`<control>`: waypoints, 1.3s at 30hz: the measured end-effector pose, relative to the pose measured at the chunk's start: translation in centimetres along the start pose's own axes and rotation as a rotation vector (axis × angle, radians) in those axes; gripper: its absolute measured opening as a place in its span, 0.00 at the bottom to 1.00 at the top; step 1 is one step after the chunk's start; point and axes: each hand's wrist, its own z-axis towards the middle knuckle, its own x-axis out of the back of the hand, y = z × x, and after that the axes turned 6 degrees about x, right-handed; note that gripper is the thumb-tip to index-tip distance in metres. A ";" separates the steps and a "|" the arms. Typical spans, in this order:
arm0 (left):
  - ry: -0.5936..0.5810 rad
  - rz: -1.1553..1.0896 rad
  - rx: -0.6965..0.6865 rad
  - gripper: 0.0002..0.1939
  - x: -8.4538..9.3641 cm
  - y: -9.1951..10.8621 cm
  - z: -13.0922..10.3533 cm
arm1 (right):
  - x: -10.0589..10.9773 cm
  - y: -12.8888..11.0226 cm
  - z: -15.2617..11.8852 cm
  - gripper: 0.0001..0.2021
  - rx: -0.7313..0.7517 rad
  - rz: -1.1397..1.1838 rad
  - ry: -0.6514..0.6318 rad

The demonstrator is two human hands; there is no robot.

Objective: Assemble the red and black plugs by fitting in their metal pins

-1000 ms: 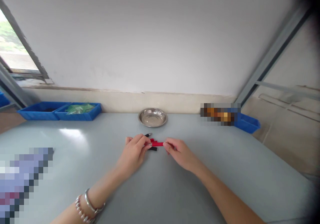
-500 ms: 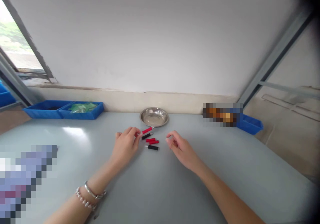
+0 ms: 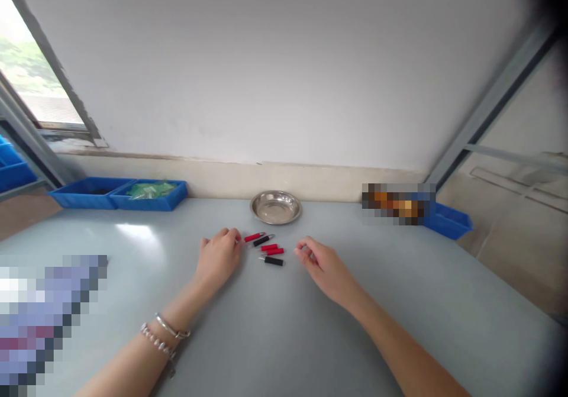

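Note:
My left hand (image 3: 219,254) is closed, its thumb and fingertips at the left end of a red stick-like piece with a metal tip (image 3: 254,237). The contact point is partly hidden by the fingers. Just below that lies a black piece with a metal tip (image 3: 262,241). Two short red pieces (image 3: 274,251) rest side by side nearer to me, and another black piece (image 3: 274,261) with a thin pin lies below them. On the right, my right hand (image 3: 320,262) rests with its fingers curled in, and nothing shows in it.
Behind the pieces stands a round metal dish (image 3: 276,207) near the wall. Two blue trays (image 3: 148,197), one with green plastic bags, are at the back left. A blue bin (image 3: 447,220) sits at the back right beside a blurred-out item. Another blurred-out item lies at the left.
My left hand has drawn back slightly to the left, and the top red piece has shifted left and nearer with it, away from the dish. My right hand has hardly moved.

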 end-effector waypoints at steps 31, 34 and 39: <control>-0.153 -0.195 -0.392 0.09 0.1 1.9 -1.6 | 0.5 2.1 0.5 0.08 -0.341 -0.709 0.022; -0.150 -0.180 -0.382 0.10 0.1 2.0 -1.6 | 0.6 2.0 0.5 0.08 -0.354 -0.734 0.034; -0.154 -0.159 -0.378 0.09 0.1 2.1 -1.7 | 0.6 2.4 0.5 0.08 -0.350 -0.738 -0.022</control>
